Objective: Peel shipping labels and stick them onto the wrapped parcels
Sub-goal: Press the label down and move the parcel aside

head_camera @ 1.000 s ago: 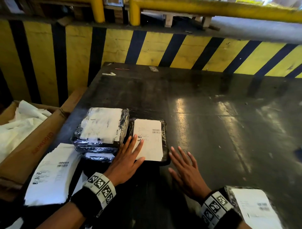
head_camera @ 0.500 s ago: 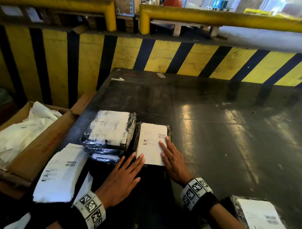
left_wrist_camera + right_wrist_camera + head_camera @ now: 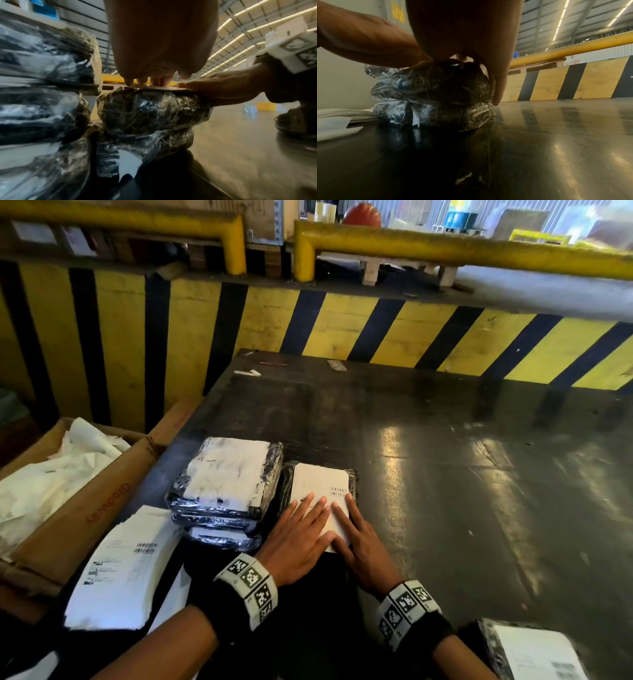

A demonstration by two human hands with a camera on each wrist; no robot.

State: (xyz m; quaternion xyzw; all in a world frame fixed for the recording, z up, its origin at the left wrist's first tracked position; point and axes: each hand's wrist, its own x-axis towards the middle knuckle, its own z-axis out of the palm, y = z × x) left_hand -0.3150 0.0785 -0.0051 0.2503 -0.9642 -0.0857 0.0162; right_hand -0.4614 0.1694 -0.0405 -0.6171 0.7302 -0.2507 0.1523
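Observation:
A black plastic-wrapped parcel (image 3: pixel 352 479) lies on the dark table with a white shipping label (image 3: pixel 320 484) on its top. Both hands lie flat on that label, side by side. My left hand (image 3: pixel 301 529) presses its left half with straight fingers, and my right hand (image 3: pixel 356 537) presses the right half. In the left wrist view the parcel (image 3: pixel 154 112) sits on another wrapped parcel, with fingertips (image 3: pixel 154 81) on top. The right wrist view shows the same parcel (image 3: pixel 443 86) under the palm. A stack of label sheets (image 3: pixel 126 566) lies at the near left.
A pile of wrapped parcels (image 3: pixel 226 484) stands just left of the pressed one. Another labelled parcel (image 3: pixel 534 652) lies at the near right corner. A cardboard box (image 3: pixel 85 508) with white backing paper sits left of the table. A yellow-and-black barrier (image 3: pixel 376 333) runs behind.
My left hand has slid forward onto the label beside the right hand. The right hand, off the parcel a second ago, now presses the label's right half.

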